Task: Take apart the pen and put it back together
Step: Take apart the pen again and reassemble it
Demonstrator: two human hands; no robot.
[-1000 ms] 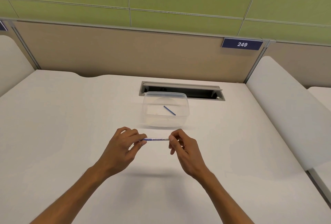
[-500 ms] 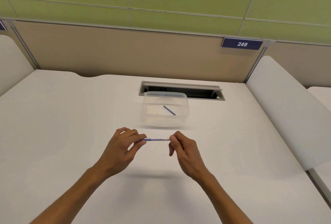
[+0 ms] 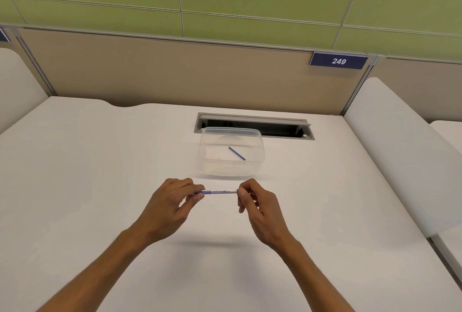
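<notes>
A slim white whiteboard marker (image 3: 218, 191) with blue lettering lies level between my hands, a little above the white desk. My left hand (image 3: 170, 208) pinches its left end between thumb and fingers. My right hand (image 3: 258, 208) pinches its right end with the fingertips, and that tip is hidden. A thin blue stick (image 3: 236, 153), seemingly a pen part, lies inside the clear plastic container (image 3: 260, 145) just beyond my hands.
A cable slot (image 3: 282, 127) with an open flap is set in the white desk (image 3: 87, 186) behind the container. A beige partition with a blue sign reading 249 (image 3: 338, 61) closes the far side. White padded dividers flank the desk on both sides.
My right hand has slid slightly rightward along the marker, showing more of the barrel. The left hand and the marker stay almost still.
</notes>
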